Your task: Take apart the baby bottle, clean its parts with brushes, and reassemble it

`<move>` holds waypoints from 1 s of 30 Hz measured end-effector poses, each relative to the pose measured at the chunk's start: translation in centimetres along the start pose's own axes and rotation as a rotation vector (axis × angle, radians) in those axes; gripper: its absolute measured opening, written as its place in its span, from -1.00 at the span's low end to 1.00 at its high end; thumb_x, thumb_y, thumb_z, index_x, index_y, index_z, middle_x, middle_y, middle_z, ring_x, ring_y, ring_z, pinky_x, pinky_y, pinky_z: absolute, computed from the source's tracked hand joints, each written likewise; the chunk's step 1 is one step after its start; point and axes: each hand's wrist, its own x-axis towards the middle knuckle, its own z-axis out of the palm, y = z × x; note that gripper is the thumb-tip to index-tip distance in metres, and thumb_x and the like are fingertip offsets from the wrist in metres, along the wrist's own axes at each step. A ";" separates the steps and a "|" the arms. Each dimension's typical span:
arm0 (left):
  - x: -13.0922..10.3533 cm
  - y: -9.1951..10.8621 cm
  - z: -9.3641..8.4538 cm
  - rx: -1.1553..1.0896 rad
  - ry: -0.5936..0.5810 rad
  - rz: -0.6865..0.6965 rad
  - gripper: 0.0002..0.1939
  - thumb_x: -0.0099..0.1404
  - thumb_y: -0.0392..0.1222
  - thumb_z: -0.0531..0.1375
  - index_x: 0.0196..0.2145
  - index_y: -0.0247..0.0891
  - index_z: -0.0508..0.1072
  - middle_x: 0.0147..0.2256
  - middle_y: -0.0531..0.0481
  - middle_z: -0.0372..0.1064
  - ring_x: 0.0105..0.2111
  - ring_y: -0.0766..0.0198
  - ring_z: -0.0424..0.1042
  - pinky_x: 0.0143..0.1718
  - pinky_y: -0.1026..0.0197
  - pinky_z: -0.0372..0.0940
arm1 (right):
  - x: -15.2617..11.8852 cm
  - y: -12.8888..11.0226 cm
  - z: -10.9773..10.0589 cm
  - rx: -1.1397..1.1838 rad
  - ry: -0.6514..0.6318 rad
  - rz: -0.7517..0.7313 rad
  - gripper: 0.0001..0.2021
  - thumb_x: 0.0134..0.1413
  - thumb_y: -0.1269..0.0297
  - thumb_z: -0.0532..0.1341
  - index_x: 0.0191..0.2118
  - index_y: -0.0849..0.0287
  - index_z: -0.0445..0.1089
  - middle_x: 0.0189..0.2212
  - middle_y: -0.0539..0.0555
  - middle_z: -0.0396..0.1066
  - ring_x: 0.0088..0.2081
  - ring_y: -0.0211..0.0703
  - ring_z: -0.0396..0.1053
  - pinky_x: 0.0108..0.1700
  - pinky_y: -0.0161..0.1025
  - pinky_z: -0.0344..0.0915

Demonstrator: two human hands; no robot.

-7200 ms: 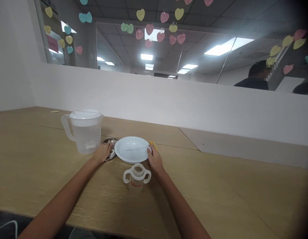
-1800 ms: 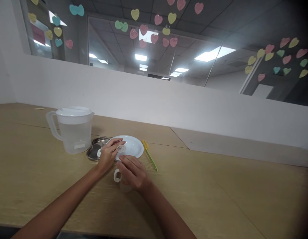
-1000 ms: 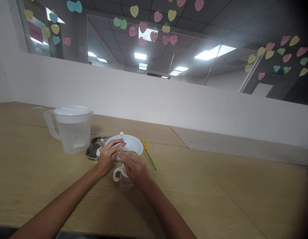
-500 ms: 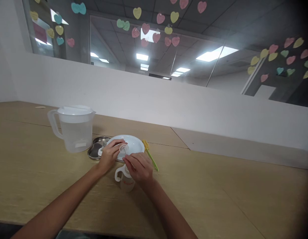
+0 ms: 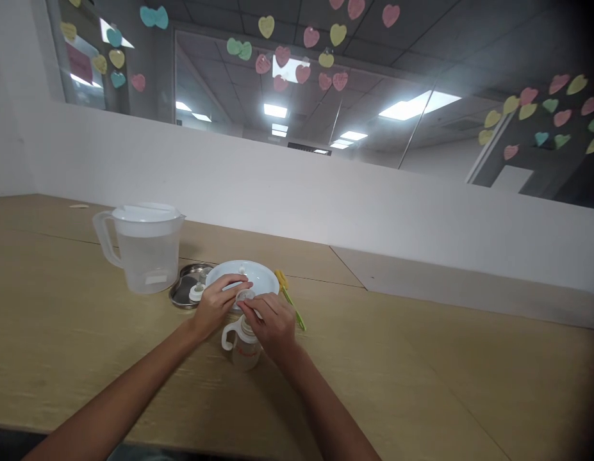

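Note:
Above the white plate (image 5: 265, 272), my left hand (image 5: 218, 301) is closed on a small clear round cap (image 5: 245, 295), gripping its rim with the fingertips. My right hand (image 5: 272, 320) is closed in a pinch at the cap's near side; what lies between its fingertips is too small to make out. Just below the hands stands an upright clear baby bottle (image 5: 245, 352) with a white side handle and red print, its neck partly covered by my right hand. A small white piece (image 5: 241, 270) rests on the plate.
A lidded clear pitcher (image 5: 150, 256) with liquid stands at the left. Beside it a metal kidney tray (image 5: 182, 293) holds a white ring (image 5: 196, 292) and a clear part. Right of the plate lies a green-handled brush (image 5: 295, 308) with a yellow head.
My right fingertips have moved up to the clear cap, which has tilted and sits slightly lower. A thin stem seen inside it before is now hidden. The bottle stays put.

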 end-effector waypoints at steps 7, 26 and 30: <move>-0.3 -1.6 0.2 -0.026 -0.016 -0.137 -0.73 0.35 -0.23 0.00 -0.18 -0.24 0.50 -0.15 -0.09 0.39 -0.16 0.27 0.41 -0.11 0.20 0.34 | -0.1 -0.9 -0.7 -0.035 0.032 -0.130 -0.88 0.11 0.40 0.21 -0.43 0.20 0.29 -0.59 -0.02 0.34 -0.54 -0.30 0.24 -0.48 -0.32 0.19; 0.2 -2.9 0.1 0.005 0.003 -0.164 -0.74 0.31 -0.23 0.03 -0.24 -0.25 0.53 -0.23 -0.07 0.43 -0.24 0.26 0.42 -0.18 0.25 0.33 | 0.1 -1.3 -1.5 -0.068 0.163 -0.194 -0.93 0.09 0.42 0.21 -0.33 0.18 0.27 -0.58 -0.01 0.32 -0.53 -0.28 0.29 -0.50 -0.32 0.26; 0.2 -3.1 0.3 0.006 0.001 -0.196 -0.73 0.30 -0.21 0.03 -0.25 -0.23 0.53 -0.24 -0.06 0.44 -0.24 0.25 0.42 -0.18 0.24 0.33 | 0.0 -1.1 -1.4 -0.048 0.177 -0.200 -0.93 0.09 0.42 0.21 -0.33 0.19 0.27 -0.59 -0.01 0.32 -0.54 -0.28 0.27 -0.50 -0.32 0.26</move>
